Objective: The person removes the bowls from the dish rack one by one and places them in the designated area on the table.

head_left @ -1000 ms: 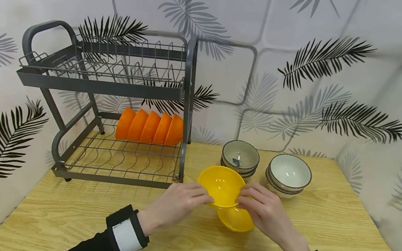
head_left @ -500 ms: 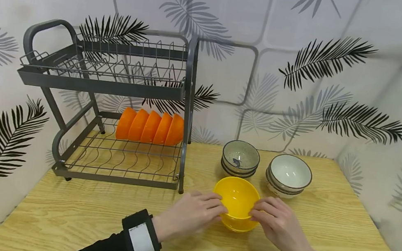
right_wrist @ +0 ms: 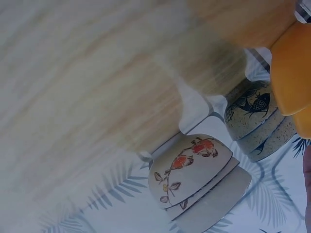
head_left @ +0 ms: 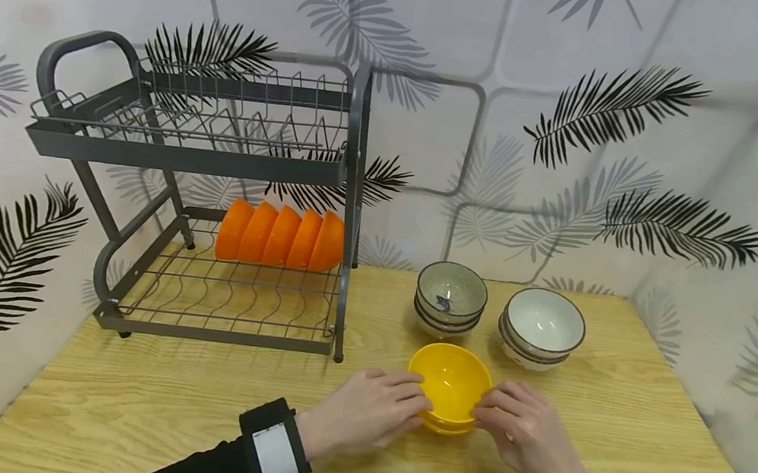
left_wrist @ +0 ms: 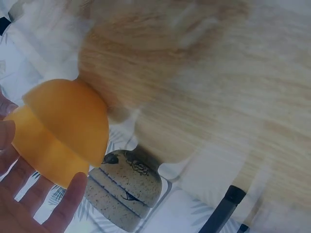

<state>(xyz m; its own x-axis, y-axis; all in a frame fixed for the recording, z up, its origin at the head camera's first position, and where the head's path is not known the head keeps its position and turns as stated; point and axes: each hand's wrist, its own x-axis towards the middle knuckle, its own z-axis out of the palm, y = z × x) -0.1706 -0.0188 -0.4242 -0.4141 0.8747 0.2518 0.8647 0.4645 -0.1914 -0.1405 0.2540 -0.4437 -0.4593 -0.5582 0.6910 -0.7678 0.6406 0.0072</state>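
Two yellow bowls sit one inside the other at the middle of the table. The upper yellow bowl (head_left: 450,381) is tilted toward me, with the lower yellow bowl (head_left: 446,431) showing under its near rim. My left hand (head_left: 375,412) pinches the upper bowl's rim on the left side, and my right hand (head_left: 528,433) pinches it on the right. In the left wrist view the upper bowl (left_wrist: 41,148) rests partly inside the lower bowl (left_wrist: 73,114), fingers spread along its side. Only an edge of my right hand shows in the right wrist view.
A dark two-tier dish rack (head_left: 213,336) stands at the left, with several orange bowls (head_left: 283,236) in a row on its lower tier. Behind the yellow bowls are a stack of speckled grey bowls (head_left: 451,295) and a stack of white flower-patterned bowls (head_left: 544,326). The patterned wall rises behind.
Both hands have moved the upper yellow bowl right and down, from above and left of the lower one to inside it. The other bowls and the rack stay put.
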